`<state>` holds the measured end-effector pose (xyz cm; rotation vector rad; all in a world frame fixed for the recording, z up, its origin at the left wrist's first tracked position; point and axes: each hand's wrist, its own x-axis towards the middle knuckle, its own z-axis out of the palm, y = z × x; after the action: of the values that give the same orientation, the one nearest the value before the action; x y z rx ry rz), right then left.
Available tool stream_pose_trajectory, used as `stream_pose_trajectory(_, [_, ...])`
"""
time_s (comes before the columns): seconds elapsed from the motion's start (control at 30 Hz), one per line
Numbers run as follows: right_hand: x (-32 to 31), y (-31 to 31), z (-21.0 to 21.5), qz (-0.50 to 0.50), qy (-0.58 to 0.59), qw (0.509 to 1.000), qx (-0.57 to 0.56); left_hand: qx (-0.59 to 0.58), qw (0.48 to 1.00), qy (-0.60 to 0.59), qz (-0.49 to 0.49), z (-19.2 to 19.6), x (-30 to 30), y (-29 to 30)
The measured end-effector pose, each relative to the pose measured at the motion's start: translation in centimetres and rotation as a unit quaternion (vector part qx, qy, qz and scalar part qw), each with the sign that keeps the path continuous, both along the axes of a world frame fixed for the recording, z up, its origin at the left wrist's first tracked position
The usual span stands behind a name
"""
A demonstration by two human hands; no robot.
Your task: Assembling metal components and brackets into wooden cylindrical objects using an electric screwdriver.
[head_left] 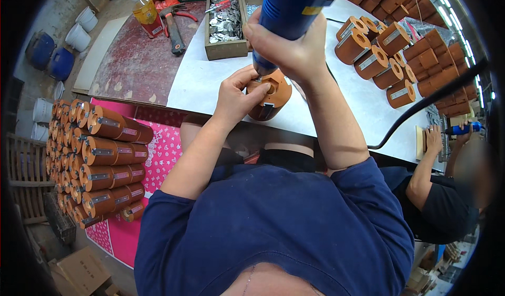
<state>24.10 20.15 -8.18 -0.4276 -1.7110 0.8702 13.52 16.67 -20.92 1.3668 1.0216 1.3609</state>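
My right hand point(295, 51) is wrapped round a blue electric screwdriver point(286, 14), which points down at an orange-brown wooden cylinder point(281, 92). The cylinder stands on the white-covered table, with a hole in its top and a small metal piece on its near side. My left hand point(234, 97) grips the cylinder's left side, thumb over the top and fingertips close beside the screwdriver's tip. Whether those fingertips also pinch a screw is too small to tell.
Behind the cylinder is a wooden box point(226, 30) of metal pieces. A hammer point(175, 35), pliers point(181, 13) and a bottle point(147, 14) occupy the far left. Finished-looking cylinders stand right point(373, 62) and are stacked left point(113, 154). A black cord point(415, 109) arches near a co-worker point(442, 201).
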Motion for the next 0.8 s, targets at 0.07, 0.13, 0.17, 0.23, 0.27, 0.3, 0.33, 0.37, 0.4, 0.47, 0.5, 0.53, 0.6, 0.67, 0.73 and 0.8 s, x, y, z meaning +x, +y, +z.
stream_pose_trajectory(0.07, [0.0, 0.2, -0.2, -0.038, 0.002, 0.999, -0.023, 0.021, 0.999, 0.028, 0.014, -0.5, 0.1, 0.2])
stream_pose_trajectory(0.13, [0.6, 0.7, 0.0, -0.016, 0.015, 0.999, -0.047, 0.019, 0.999, 0.008, 0.024, -0.3, 0.6, 0.1])
stream_pose_trajectory(0.17, [0.9, 0.8, 0.1, 0.005, 0.028, 0.997, -0.073, 0.015, 0.999, -0.014, 0.034, -0.3, 0.8, 0.0])
stream_pose_trajectory(0.23, [1.2, 1.3, -0.2, -0.045, 0.048, 0.996, -0.068, 0.019, 0.998, -0.045, 0.038, -1.1, 1.1, 0.3])
stream_pose_trajectory(0.27, [1.4, 1.3, -0.2, -0.036, 0.063, 0.994, -0.079, 0.02, 0.996, -0.077, 0.043, -1.5, 1.3, 0.4])
stream_pose_trajectory(0.3, [1.6, 1.3, -0.1, -0.027, 0.078, 0.993, -0.09, 0.023, 0.996, -0.077, 0.042, -1.8, 1.3, 0.4])
stream_pose_trajectory(0.33, [1.8, 1.4, -0.2, -0.029, 0.078, 0.993, -0.086, 0.043, 0.996, -0.066, 0.051, -1.9, 1.3, 0.4])
stream_pose_trajectory(0.37, [2.0, 1.5, -0.3, -0.028, 0.09, 0.991, -0.094, 0.062, 0.995, -0.054, 0.059, -1.8, 1.4, 0.5])
stream_pose_trajectory(0.4, [2.2, 1.6, -0.4, -0.027, 0.103, 0.989, -0.101, 0.066, 0.995, -0.055, 0.058, -1.7, 1.5, 0.5])
stream_pose_trajectory(0.47, [1.9, 1.3, -0.4, -0.028, 0.103, 0.989, -0.107, 0.06, 0.994, -0.061, 0.065, -1.3, 1.5, 0.1])
stream_pose_trajectory(0.5, [1.7, 1.1, -0.3, -0.031, 0.104, 0.987, -0.115, 0.063, 0.994, -0.061, 0.068, -1.2, 1.5, 0.1])
stream_pose_trajectory(0.53, [1.6, 1.0, -0.2, -0.035, 0.09, 0.989, -0.114, 0.065, 0.994, -0.052, 0.068, -1.2, 1.5, 0.0])
stream_pose_trajectory(0.6, [1.3, 1.1, 0.0, -0.032, 0.073, 0.992, -0.096, 0.068, 0.994, -0.045, 0.07, -0.9, 1.6, -0.2])
stream_pose_trajectory(0.67, [1.2, 1.4, 0.0, -0.027, 0.048, 0.996, -0.067, -0.024, 0.996, -0.072, 0.046, -0.4, 1.7, -0.5])
stream_pose_trajectory(0.73, [1.1, 0.8, 0.0, -0.034, 0.052, 0.995, -0.072, -0.025, 0.994, -0.091, 0.047, -0.3, 1.8, -0.8])
stream_pose_trajectory(0.8, [1.1, 0.7, -0.3, -0.023, 0.087, 0.993, -0.074, -0.008, 0.992, -0.114, 0.053, -1.4, 1.6, -0.3])
